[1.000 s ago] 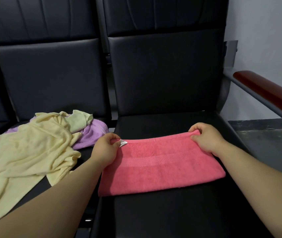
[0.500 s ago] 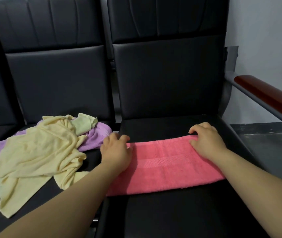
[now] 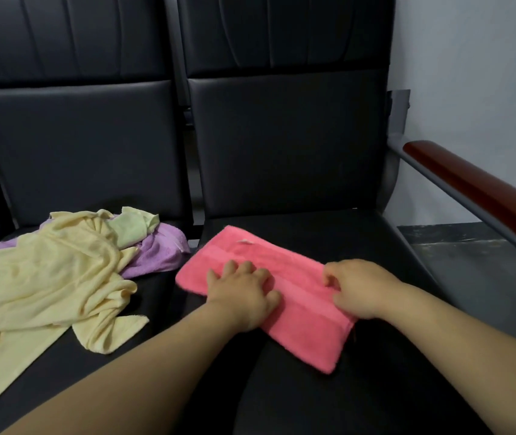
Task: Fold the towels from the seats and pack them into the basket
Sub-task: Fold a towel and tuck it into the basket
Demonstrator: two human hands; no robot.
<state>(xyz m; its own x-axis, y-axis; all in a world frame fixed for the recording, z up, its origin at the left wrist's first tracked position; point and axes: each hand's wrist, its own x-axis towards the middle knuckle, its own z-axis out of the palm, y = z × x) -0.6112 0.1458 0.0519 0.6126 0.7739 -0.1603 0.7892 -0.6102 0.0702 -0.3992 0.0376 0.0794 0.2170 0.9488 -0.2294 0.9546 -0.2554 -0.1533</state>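
Closest to us, two bare forearms (image 3: pixel 143 381) reach in from the bottom edge toward the pink towel (image 3: pixel 306 328). The left hand (image 3: pixel 241 293) lies flat on the middle of the pink towel, palm down. Its fingers are straight and spread, pushing on the cloth and holding nothing. The right hand (image 3: pixel 360 288) sits on the pink towel just beside the left hand. Its fingers are bent like a claw with the tips on the cloth, and we cannot tell if they pinch the towel or only press it. The pink towel is folded into a long strip. It lies slanted on the black seat (image 3: pixel 313 409), with one short end near us and the other end farther off, where a small white tag (image 3: pixel 244 242) shows. We count two hands and four towels. The other three towels lie in a messy heap on the next seat (image 3: pixel 158 293), on the left-hand side of the pink towel. A big yellow towel (image 3: pixel 49 277) is on top. A purple towel (image 3: pixel 159 252) lies under it, with its edge just beside the pink towel's far corner. A small green towel (image 3: pixel 131 227) sits at the far part of the heap. Behind the pink towel we count two tall black seat backs (image 3: pixel 288 146) side by side. One red-brown armrest (image 3: pixel 476 189) stands on the pink towel's other side, with a pale wall (image 3: pixel 470 73) behind it.
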